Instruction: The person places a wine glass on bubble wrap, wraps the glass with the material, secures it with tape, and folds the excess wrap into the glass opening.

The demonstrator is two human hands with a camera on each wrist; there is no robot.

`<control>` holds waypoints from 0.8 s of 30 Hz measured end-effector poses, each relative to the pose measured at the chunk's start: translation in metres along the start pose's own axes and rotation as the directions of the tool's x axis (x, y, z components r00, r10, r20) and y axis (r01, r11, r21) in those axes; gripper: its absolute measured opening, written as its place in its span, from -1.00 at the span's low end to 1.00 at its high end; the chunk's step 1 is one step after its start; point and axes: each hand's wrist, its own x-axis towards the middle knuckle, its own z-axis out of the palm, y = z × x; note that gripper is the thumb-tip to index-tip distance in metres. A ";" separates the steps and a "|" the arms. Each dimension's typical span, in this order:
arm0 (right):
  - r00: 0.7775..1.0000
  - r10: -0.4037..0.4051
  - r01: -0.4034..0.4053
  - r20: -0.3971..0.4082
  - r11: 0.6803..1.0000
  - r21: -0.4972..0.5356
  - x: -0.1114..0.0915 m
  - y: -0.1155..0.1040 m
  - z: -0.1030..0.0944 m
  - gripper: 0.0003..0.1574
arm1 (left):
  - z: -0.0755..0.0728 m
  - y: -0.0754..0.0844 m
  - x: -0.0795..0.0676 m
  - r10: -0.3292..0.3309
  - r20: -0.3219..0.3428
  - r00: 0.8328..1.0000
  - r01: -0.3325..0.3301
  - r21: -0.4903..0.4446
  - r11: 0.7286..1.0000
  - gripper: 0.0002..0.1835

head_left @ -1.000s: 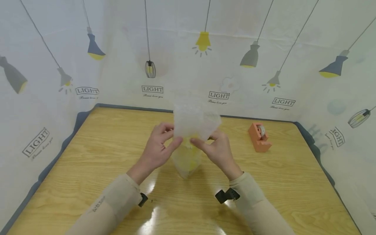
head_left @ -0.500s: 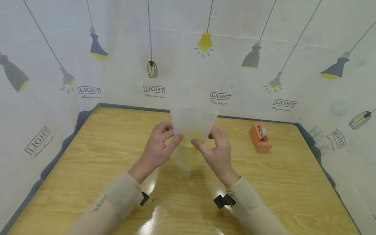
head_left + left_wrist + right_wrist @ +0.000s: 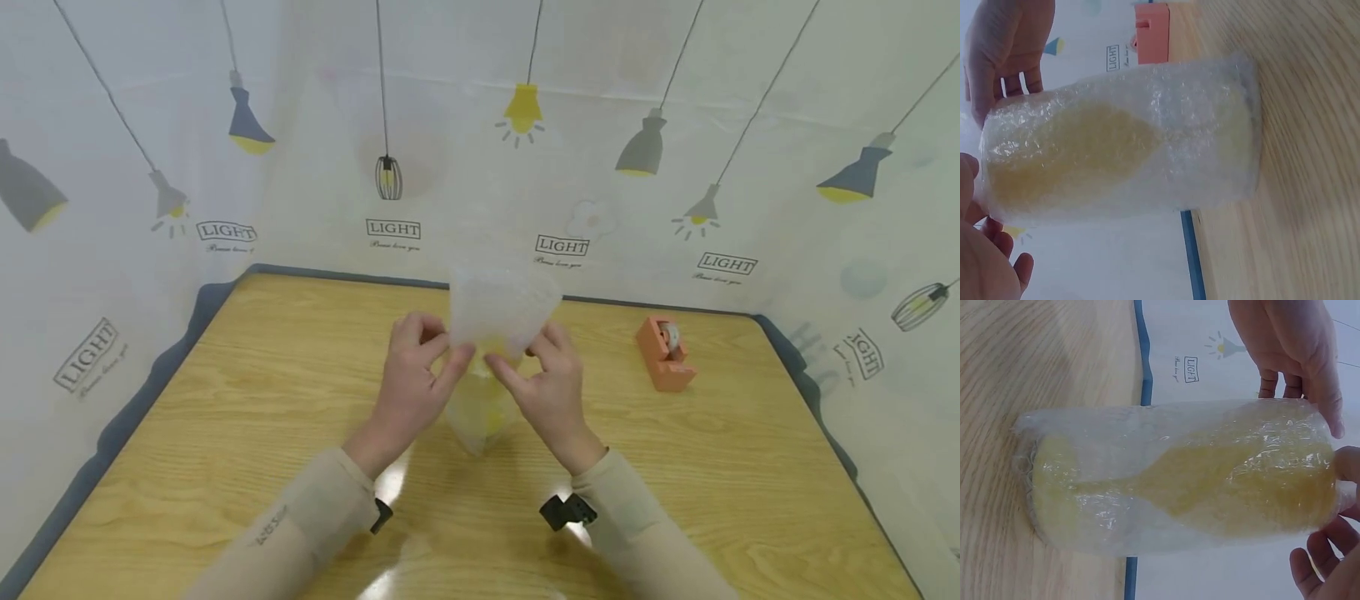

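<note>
A yellow stemmed goblet (image 3: 1194, 478) stands upright on the table, wrapped in clear bubble wrap (image 3: 1185, 178). Its bowl, stem and round foot show through the layers. In the head view, a loose upper part of the wrap (image 3: 498, 304) rises above the goblet and fans out to the right. My left hand (image 3: 408, 375) pinches the wrap at the left of the goblet's top, thumb on the near side. Opposite it, my right hand (image 3: 551, 387) pinches the right side, its thumb close to the left one. Some fingertips are hidden behind the wrap.
An orange tape dispenser (image 3: 665, 354) with a roll of tape stands to the right on the wooden table (image 3: 720, 483). Behind the table hangs a white cloth (image 3: 315, 175) printed with lamps. A dark blue edge (image 3: 337, 273) runs along the table's back.
The loose top of the wrap spread wide half a second ago and is now narrower, gathered from the left. My left hand has shifted slightly right, bringing the thumbs nearer each other.
</note>
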 end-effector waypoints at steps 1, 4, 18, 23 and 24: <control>1.000 0.001 -0.001 0.001 1.000 -0.001 0.001 0.000 0.000 -0.54 | 0.000 0.001 0.000 0.005 0.001 1.000 -0.005 0.010 1.000 -0.76; 1.000 0.006 -0.006 0.010 1.000 -0.002 0.002 -0.002 0.000 -0.55 | -0.003 0.003 0.000 -0.001 0.023 1.000 0.000 0.013 1.000 -0.77; 0.999 0.013 -0.012 0.035 1.000 -0.026 0.003 -0.005 0.000 -0.63 | -0.024 -0.002 0.001 0.039 0.029 0.999 -0.038 -0.050 0.998 -0.86; 1.000 0.010 -0.009 0.027 0.999 -0.041 0.003 -0.005 -0.001 -0.66 | -0.018 -0.005 0.005 0.020 0.047 0.999 -0.016 -0.086 0.996 -0.91; 1.000 0.011 -0.010 0.026 0.999 -0.038 0.002 -0.005 -0.001 -0.67 | -0.017 -0.006 0.006 0.014 0.053 0.999 -0.009 -0.093 0.996 -0.92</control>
